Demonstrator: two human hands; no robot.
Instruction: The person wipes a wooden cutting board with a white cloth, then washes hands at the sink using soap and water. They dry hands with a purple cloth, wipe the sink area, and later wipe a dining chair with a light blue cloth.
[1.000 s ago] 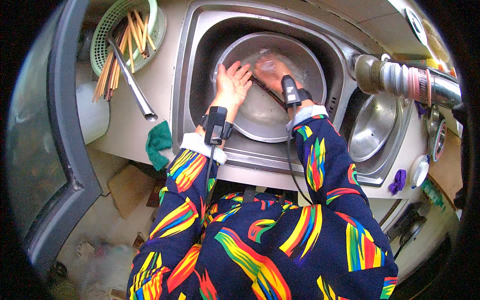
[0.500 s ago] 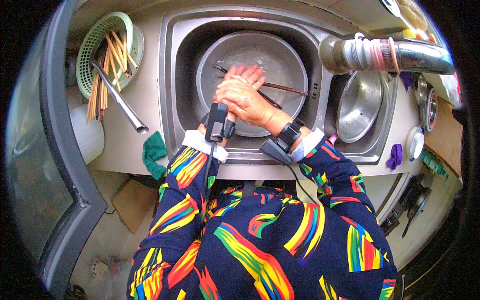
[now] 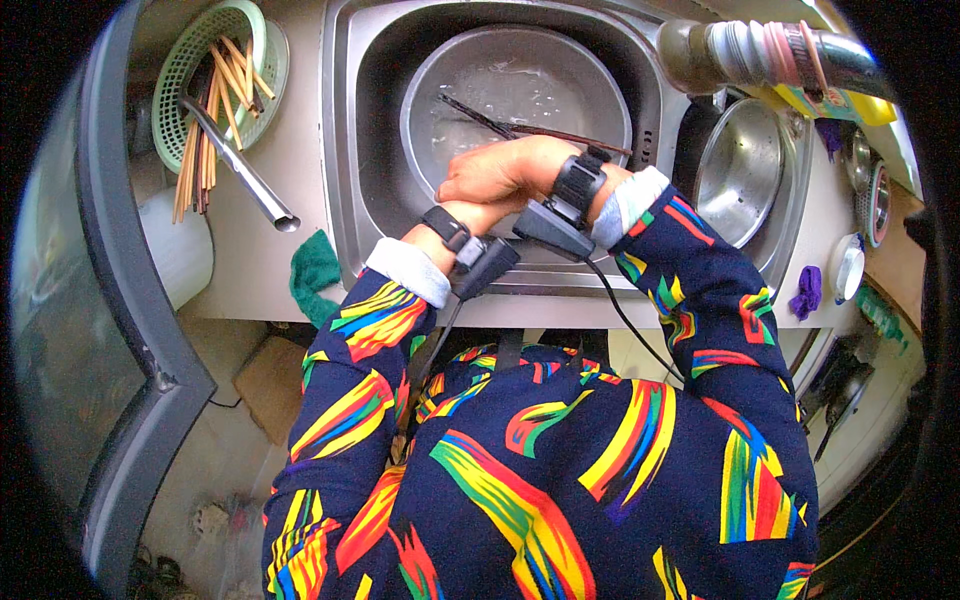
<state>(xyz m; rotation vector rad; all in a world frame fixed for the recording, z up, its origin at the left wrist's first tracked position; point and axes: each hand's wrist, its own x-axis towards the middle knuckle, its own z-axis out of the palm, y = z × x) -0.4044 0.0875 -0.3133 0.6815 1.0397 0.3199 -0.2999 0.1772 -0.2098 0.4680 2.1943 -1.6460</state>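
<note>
Over the near side of a round metal basin, my right hand is curled around my left hand near its wrist. The fingers of my left hand are hidden under the right. Just beyond my knuckles, several dark chopsticks lie crossed in the basin, partly behind my right hand. Shallow water glistens on the basin's bottom. Black straps with small devices sit on both wrists, and the cuffs are folded back.
The basin stands inside a steel sink. At the right, another metal bowl leans below a thick faucet pipe. A pale green basket on the left holds wooden chopsticks and a metal tube. A green cloth lies nearby.
My right hand has gone from lying over the back of my left hand to curling around it near the wrist. The left fingers, spread before, are now hidden.
</note>
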